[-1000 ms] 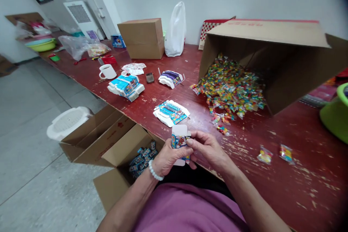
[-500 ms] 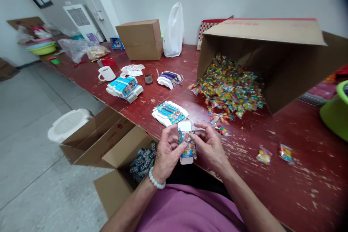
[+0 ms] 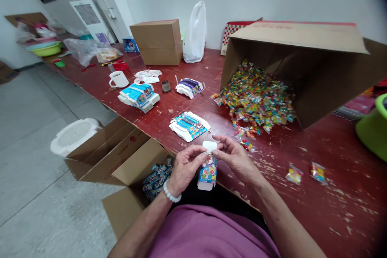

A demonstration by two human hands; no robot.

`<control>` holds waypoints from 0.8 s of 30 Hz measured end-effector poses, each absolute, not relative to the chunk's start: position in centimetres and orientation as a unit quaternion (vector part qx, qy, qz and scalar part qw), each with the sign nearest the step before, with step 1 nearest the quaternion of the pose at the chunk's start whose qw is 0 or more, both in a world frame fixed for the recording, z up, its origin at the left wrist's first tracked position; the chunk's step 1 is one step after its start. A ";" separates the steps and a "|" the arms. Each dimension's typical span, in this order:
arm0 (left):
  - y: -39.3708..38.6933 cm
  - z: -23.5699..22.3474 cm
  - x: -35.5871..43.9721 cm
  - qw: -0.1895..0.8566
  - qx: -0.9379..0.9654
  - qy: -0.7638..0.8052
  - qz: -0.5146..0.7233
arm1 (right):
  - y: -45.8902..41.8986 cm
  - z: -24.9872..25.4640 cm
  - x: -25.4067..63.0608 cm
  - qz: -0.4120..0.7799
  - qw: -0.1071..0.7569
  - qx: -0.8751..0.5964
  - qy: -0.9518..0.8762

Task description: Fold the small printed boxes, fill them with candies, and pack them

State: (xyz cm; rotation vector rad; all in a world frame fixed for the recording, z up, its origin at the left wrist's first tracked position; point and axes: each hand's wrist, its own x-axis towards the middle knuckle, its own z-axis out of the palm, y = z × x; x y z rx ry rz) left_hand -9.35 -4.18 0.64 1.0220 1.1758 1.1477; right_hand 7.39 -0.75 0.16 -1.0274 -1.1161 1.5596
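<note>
Small printed box (image 3: pixel 207 172) held up just in front of the person's lap, at the near edge of the red table (image 3: pixel 335 205). White flap at its far end stands out; the near end also shows white. Left hand (image 3: pixel 186 167), a pale bead bracelet (image 3: pixel 171 193) at the wrist, grips the box near its far end, thumb and fingers nearly closed. Right hand (image 3: pixel 237 159) meets it from the other side, thumb and fingers pinching at the same end.

Just beyond the hands: a stack of flat blue boxes (image 3: pixel 190 125) on the table. Farther right, a heap of wrapped candy (image 3: pixel 260 98) spills from a big carton (image 3: pixel 299 34) lying on its side. Two candy packets, one (image 3: pixel 294 174) beside the other (image 3: pixel 318 172), lie right of the right forearm. Below the table edge, left, an open carton (image 3: pixel 139 163) contains many small dark-blue boxes (image 3: pixel 159 177).
</note>
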 end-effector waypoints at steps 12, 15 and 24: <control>-4.3 -0.6 -9.7 0.800 0.242 0.381 0.395 | -1.7 -0.6 6.5 0.516 0.445 -0.431 -0.592; -4.2 -1.0 -9.5 0.803 0.224 0.399 0.382 | -1.8 -0.3 6.7 0.477 0.406 -0.418 -0.658; -4.1 -0.7 -9.1 0.738 0.303 0.434 0.418 | -1.0 1.3 5.4 0.570 0.371 -0.426 -0.596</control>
